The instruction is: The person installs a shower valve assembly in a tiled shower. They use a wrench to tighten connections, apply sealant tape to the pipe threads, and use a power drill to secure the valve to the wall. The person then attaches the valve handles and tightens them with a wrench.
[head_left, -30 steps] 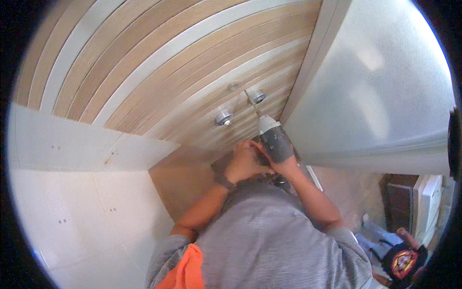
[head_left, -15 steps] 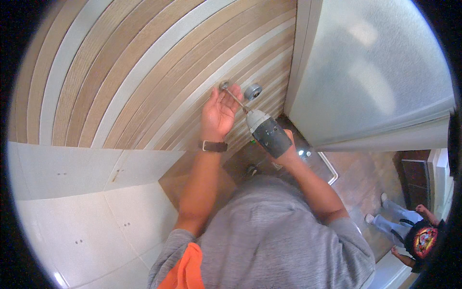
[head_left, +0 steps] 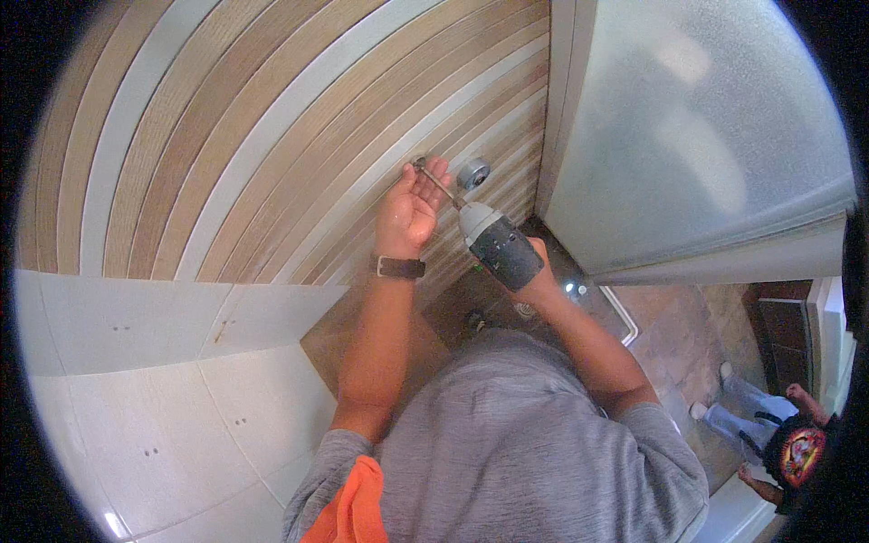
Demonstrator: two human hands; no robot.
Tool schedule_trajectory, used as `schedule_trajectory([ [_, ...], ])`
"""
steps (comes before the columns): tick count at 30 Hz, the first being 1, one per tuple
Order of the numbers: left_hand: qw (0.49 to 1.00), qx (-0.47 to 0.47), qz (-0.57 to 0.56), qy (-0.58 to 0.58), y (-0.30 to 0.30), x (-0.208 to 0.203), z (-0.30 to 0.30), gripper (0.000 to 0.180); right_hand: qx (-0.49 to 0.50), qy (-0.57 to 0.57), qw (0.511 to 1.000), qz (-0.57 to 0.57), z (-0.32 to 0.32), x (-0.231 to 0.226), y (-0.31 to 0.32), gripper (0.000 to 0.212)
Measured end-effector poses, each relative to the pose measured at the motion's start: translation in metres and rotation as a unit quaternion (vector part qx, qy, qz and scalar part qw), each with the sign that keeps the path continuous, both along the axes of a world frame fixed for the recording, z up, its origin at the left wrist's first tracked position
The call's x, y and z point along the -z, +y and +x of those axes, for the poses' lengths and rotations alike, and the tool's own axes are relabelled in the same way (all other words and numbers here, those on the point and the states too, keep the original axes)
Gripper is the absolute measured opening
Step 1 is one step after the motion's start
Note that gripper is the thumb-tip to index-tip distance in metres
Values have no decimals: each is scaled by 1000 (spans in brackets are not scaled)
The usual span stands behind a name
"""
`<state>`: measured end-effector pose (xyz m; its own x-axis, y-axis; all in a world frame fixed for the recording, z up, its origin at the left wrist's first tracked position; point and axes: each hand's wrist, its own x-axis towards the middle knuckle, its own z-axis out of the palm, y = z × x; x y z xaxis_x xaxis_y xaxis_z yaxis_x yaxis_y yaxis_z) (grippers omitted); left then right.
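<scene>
Clamps the drill (head_left: 503,249) in right hand (head_left: 540,275), with left hand (head_left: 410,212) uncurled beside the bit (head_left: 450,195), perhaps for guidance.

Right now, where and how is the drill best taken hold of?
Probably by the rear of the drill, coming from the lower right, as the right hand does: it is thick there and slants up-left, its thin bit pointing at the striped wall, so the front end seems worth avoiding. The handle is hidden.
</scene>
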<state>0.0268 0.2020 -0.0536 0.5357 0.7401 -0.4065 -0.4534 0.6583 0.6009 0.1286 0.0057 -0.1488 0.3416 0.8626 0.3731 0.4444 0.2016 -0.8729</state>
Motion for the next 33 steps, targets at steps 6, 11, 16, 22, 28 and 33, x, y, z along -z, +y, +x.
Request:
schedule_trajectory([
  [6, 1000, 4, 1, 5, 1, 1, 1, 31, 13, 3, 1000, 22, 2, -1, 2, 21],
  [11, 1000, 17, 15, 4, 1, 2, -2, 29, 6, -88, 996, 29, 7, 6, 1, 22],
  [16, 1000, 20, 19, 2, 3, 5, -1, 29, -5, 10, 1000, -20, 5, 6, 0, 26],
  [22, 1000, 16, 6, -8, 3, 1, -2, 30, -12, -46, 999, 3, 7, -10, 0, 35],
  [28, 999, 26, 3, -25, 4, 2, -4, 30, -15, 24, 1000, 3, 5, -18, 1, 43],
  [33, 999, 22, 0, -46, 6, 8, -5, 31, -34, 49, 998, -37, 8, -26, 0, 41],
])
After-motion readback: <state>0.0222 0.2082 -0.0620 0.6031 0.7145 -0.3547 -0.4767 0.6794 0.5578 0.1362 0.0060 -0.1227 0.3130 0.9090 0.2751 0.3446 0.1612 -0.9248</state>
